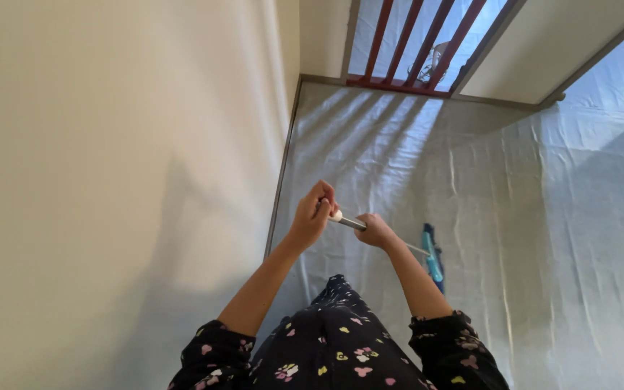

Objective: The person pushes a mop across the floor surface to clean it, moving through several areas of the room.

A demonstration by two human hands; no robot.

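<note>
Nearest the camera are the person's dark sleeves (219, 352), printed with small pink, yellow and white paw and heart shapes, and both bare forearms reach forward from them. The right hand (377, 231) is closed in a fist around the thin metal handle (353, 224) of a mop, fingers pressed together around the shaft. The left hand (313, 214) sits at the upper end of the same handle, its fingers curled and pinching the white end cap (336, 215). The handle slants down to the right, to a blue mop head (432, 256) resting on the floor just beyond the right forearm. The floor is covered by a wrinkled clear plastic sheet (529, 217). A cream wall (110, 180) runs along the left. Farthest off, a red barred gate (413, 43) stands across the opening at the top
</note>
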